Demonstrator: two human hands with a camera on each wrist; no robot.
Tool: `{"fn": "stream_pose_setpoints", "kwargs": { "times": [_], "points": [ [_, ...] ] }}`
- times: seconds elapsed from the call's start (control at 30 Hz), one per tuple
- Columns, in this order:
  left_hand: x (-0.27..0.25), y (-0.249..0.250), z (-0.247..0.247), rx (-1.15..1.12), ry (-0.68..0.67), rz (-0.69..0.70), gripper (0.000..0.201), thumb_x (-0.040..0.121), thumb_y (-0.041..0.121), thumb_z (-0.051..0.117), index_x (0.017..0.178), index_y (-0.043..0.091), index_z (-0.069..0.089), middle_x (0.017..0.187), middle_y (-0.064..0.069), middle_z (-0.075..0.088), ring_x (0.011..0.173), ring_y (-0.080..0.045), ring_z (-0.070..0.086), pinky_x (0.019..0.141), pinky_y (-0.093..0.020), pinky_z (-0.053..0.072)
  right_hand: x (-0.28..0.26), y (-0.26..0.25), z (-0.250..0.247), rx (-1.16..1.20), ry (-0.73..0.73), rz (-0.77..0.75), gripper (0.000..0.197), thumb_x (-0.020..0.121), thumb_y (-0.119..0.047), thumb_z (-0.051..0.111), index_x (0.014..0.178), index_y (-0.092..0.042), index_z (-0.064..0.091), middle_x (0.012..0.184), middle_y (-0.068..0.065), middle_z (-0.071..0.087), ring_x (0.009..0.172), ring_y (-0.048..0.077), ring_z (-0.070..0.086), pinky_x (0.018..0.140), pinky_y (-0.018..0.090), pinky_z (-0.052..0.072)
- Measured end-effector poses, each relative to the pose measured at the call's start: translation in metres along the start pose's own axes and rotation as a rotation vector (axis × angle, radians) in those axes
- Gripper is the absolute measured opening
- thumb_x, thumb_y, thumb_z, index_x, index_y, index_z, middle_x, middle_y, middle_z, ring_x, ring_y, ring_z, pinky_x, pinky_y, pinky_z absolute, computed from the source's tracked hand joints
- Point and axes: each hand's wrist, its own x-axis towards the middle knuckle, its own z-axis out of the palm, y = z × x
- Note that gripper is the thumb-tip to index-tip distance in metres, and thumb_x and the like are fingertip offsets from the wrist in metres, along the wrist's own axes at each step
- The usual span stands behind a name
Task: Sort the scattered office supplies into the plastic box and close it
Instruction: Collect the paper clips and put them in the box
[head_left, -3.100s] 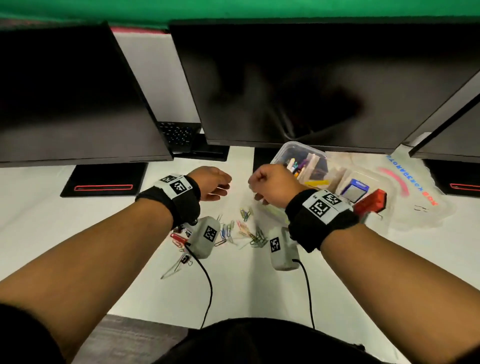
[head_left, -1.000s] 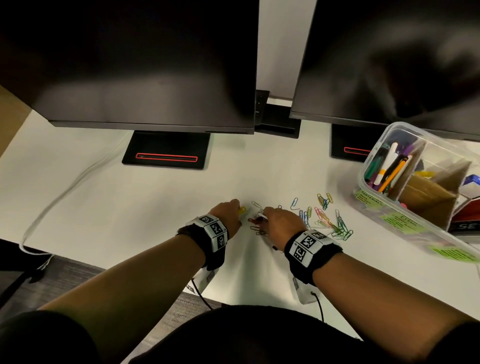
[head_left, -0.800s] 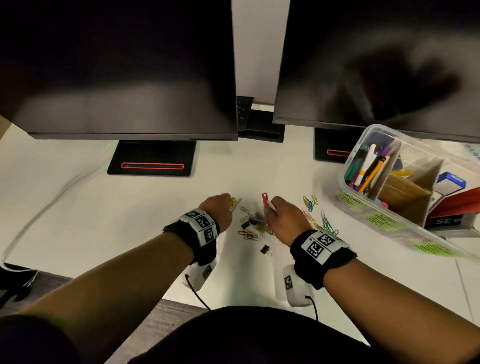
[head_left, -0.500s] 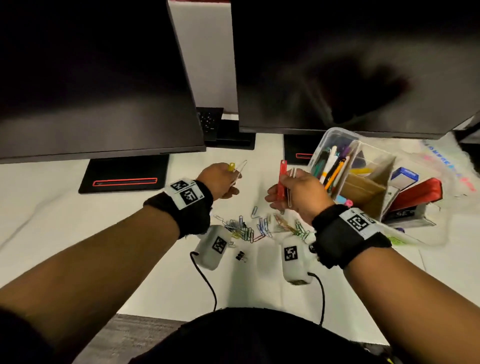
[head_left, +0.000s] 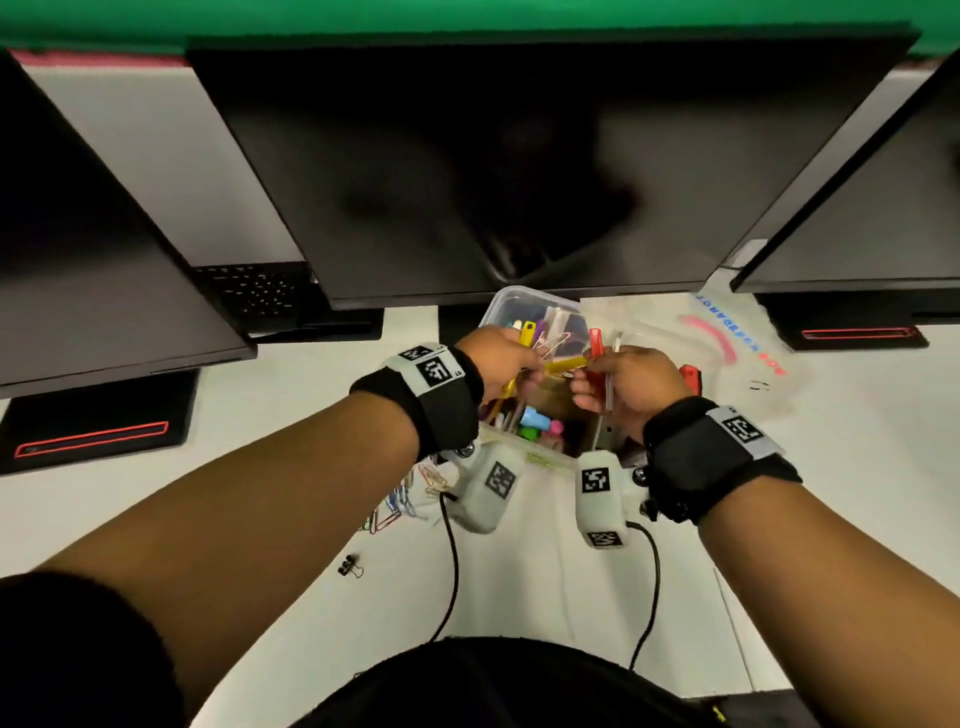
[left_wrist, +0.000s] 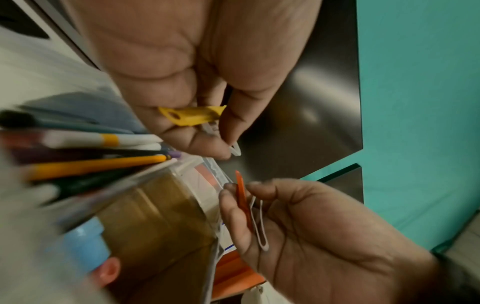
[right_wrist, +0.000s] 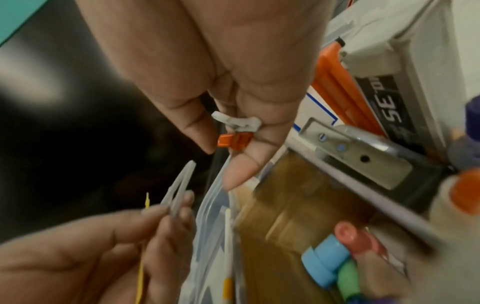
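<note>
Item: large clips, four, in hand over the plastic box (head_left: 524, 304). Your left hand (head_left: 498, 361) pinches a yellow clip (left_wrist: 191, 116) and a white clip (left_wrist: 235, 149); your right hand (head_left: 631, 382) pinches a red clip (left_wrist: 242, 200) and a second white clip (left_wrist: 259, 224). Box location: on the desk below the middle monitor (head_left: 519, 171), open, directly under both hands. Handling: pick the compartment first, lower the clips close to it, then part your fingers one hand at a time, so nothing bounces off a divider. Remaining: small paper clips (head_left: 395, 506) and a black binder clip (head_left: 349, 565) lie on the desk near your left forearm. View notes: only the head camera shows those loose items; the wrist cameras alone show each pinch, the brown cardboard divider (right_wrist: 293, 201) and the pens (left_wrist: 98, 162) close up.
</note>
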Motion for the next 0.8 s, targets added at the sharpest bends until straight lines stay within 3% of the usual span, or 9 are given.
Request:
{"fn": "stream_pose_setpoints", "kwargs": {
  "times": [0.07, 0.13, 0.33, 0.4, 0.5, 0.57, 0.7, 0.8],
  "points": [
    [0.009, 0.013, 0.016, 0.001, -0.021, -0.005, 0.023, 0.088, -0.004, 0.052, 0.07, 0.009, 0.052, 0.07, -0.009, 0.054, 0.063, -0.018, 0.051, 0.07, -0.029, 0.048, 0.005, -0.009, -0.005, 0.004, -0.003, -0.008, 0.017, 0.091, 0.002, 0.046, 0.077, -0.003, 0.055, 0.071, 0.013, 0.057, 0.052, 0.016, 0.059, 0.044, 0.021, 0.055],
    [0.014, 0.027, 0.031, -0.083, -0.085, -0.029, 0.022, 0.092, 0.0, 0.047, 0.074, 0.011, 0.052, 0.074, -0.006, 0.053, 0.066, -0.014, 0.051, 0.064, -0.024, 0.046, 0.008, -0.018, -0.008, 0.042, -0.03, -0.023, 0.016, 0.088, 0.005, 0.048, 0.076, 0.0, 0.056, 0.074, 0.016, 0.058, 0.052, 0.02, 0.06, 0.047, 0.023, 0.056],
    [0.015, 0.043, 0.023, -0.277, -0.073, -0.046, 0.012, 0.09, 0.002, 0.043, 0.083, 0.004, 0.052, 0.074, -0.01, 0.051, 0.056, -0.019, 0.057, 0.055, -0.028, 0.053, 0.014, -0.031, -0.008, -0.007, -0.095, -0.033, 0.007, 0.089, -0.002, 0.052, 0.089, -0.002, 0.058, 0.095, 0.017, 0.06, 0.077, 0.031, 0.062, 0.062, 0.032, 0.059],
    [0.014, 0.038, 0.011, -0.27, -0.058, -0.034, 0.011, 0.093, 0.005, 0.042, 0.089, 0.005, 0.052, 0.078, -0.009, 0.052, 0.064, -0.018, 0.055, 0.063, -0.027, 0.051, 0.016, -0.03, -0.005, -0.054, -0.105, -0.023, 0.013, 0.089, -0.003, 0.052, 0.102, -0.001, 0.055, 0.092, 0.015, 0.058, 0.074, 0.029, 0.062, 0.064, 0.035, 0.059],
    [0.008, 0.023, -0.013, -0.269, 0.005, -0.018, 0.013, 0.095, 0.006, 0.042, 0.102, 0.007, 0.054, 0.084, -0.007, 0.055, 0.074, -0.016, 0.056, 0.07, -0.025, 0.053, 0.01, -0.025, 0.008, -0.152, -0.131, -0.079, 0.004, 0.09, -0.005, 0.053, 0.089, -0.007, 0.055, 0.076, 0.009, 0.057, 0.066, 0.022, 0.059, 0.06, 0.031, 0.052],
    [0.001, 0.013, -0.03, -0.238, 0.056, -0.009, 0.017, 0.094, 0.003, 0.043, 0.096, 0.011, 0.057, 0.084, -0.005, 0.057, 0.074, -0.014, 0.057, 0.07, -0.023, 0.052, 0.005, -0.021, 0.02, -0.214, -0.146, -0.125, 0.012, 0.09, -0.006, 0.053, 0.079, -0.01, 0.056, 0.07, 0.008, 0.059, 0.06, 0.019, 0.057, 0.055, 0.028, 0.049],
    [-0.013, -0.009, -0.066, -0.149, 0.152, 0.01, 0.018, 0.093, 0.001, 0.046, 0.088, 0.014, 0.058, 0.078, -0.002, 0.058, 0.067, -0.011, 0.055, 0.064, -0.022, 0.046, -0.006, -0.008, 0.05, -0.435, -0.147, -0.308, 0.009, 0.086, -0.007, 0.059, 0.079, -0.009, 0.064, 0.068, 0.007, 0.062, 0.057, 0.017, 0.057, 0.055, 0.026, 0.05],
    [-0.022, -0.028, -0.088, 0.003, 0.192, 0.0, 0.018, 0.092, 0.004, 0.051, 0.083, 0.017, 0.058, 0.079, 0.001, 0.058, 0.069, -0.009, 0.054, 0.066, -0.021, 0.044, -0.02, 0.01, 0.077, -0.671, -0.285, -0.454, 0.015, 0.085, -0.007, 0.062, 0.074, -0.015, 0.066, 0.068, 0.001, 0.065, 0.056, 0.013, 0.061, 0.052, 0.019, 0.051]
  ]
}}
